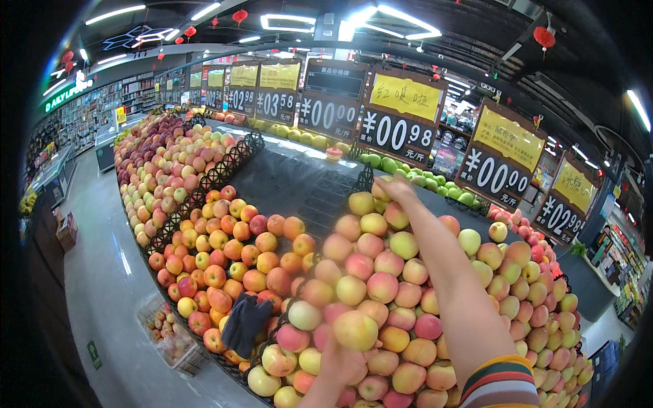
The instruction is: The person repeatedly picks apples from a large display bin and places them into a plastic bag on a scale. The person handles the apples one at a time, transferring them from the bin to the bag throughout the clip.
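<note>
In the head view my left hand (pixel 344 359) is low in the middle, holding a yellow-pink apple (pixel 355 330) above the heap. My right arm, in a striped sleeve (pixel 497 380), reaches across the display. At its end my right hand (pixel 398 187) has its fingers around a yellowish apple (pixel 380 189) at the far top of the same heap; the fingertips are partly hidden. Pink-yellow apples (pixel 382 286) are piled in rows under both hands. A dark cloth glove (pixel 246 324) lies on the redder, orange-toned apples (pixel 214 276) to the left.
Black lattice dividers (pixel 209 181) separate the fruit sections. Bare black display surface (pixel 278 178) shows behind the orange-toned apples. Price boards (pixel 398 117) stand along the back, above green fruit (pixel 433 181). A crate with bagged apples (pixel 176 341) is on the floor at left.
</note>
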Demonstrator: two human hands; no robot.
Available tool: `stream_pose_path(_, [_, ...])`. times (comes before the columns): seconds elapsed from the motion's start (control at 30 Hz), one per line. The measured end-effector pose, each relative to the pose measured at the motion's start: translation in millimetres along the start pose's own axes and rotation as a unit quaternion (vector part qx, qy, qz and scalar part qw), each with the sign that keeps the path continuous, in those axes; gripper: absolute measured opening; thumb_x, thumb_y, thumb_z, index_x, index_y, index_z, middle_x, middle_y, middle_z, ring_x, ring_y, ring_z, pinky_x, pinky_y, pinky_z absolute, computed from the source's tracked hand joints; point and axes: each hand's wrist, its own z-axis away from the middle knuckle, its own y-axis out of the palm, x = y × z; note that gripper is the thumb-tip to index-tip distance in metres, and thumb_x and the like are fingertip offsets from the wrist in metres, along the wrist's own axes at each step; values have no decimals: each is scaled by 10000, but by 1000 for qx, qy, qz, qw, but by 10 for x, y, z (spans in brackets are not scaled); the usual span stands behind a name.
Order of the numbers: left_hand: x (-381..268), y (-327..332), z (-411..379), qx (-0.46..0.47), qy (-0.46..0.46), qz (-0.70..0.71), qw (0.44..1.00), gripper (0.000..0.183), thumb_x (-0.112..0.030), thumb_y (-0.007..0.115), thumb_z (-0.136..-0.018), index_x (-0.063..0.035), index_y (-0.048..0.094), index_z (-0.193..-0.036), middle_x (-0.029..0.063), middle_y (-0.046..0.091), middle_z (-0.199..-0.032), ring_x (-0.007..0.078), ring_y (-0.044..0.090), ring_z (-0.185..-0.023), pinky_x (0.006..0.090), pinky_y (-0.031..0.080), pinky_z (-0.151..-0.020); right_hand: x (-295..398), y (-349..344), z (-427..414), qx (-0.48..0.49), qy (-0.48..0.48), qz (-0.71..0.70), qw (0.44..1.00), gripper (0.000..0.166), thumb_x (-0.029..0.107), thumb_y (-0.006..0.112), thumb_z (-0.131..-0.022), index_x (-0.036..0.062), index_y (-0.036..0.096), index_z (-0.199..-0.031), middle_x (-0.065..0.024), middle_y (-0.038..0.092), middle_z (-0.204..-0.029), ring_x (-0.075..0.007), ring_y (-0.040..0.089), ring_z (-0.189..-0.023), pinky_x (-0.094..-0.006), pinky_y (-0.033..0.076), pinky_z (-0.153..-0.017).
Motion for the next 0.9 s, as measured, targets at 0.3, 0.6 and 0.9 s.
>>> stream_pose_path(0.3, [71, 76, -41, -50, 14, -62, 997, 713, -585, 568, -921, -66, 445, -1395, 160, 583, -1290, 385, 616, -1059, 470, 531, -891, -153, 18, 303, 21, -24, 95, 995, 848, 691, 419, -919, 12, 437, -1426, -230, 474, -1437, -377, 468, -1323, -447, 419, -1068])
stream_pose_path(0.6, [295, 64, -170, -58, -18, -80, 995, 745, -684, 475, -921, -177, 402, -1461, 86, 496, -1425, 334, 506, -1268, 495, 482, -991, -153, -348, 2891, 281, -433, -11, 856, 417, 279, 673, -844, 135, 544, -1214, -147, 478, -1269, -333, 557, -1105, -438, 523, -812])
stream_pose_path(0.9, [186, 56, -20, -88, -13, -280, 956, 800, -676, 485, -923, -128, 349, -1491, 129, 440, -1474, 339, 499, -1300, 553, 474, -1004, -492, -157, 3269, 204, -482, -98, 847, 638, 272, 760, -755, 43, 505, -1293, -207, 515, -1240, -395, 514, -1178, -467, 503, -913])
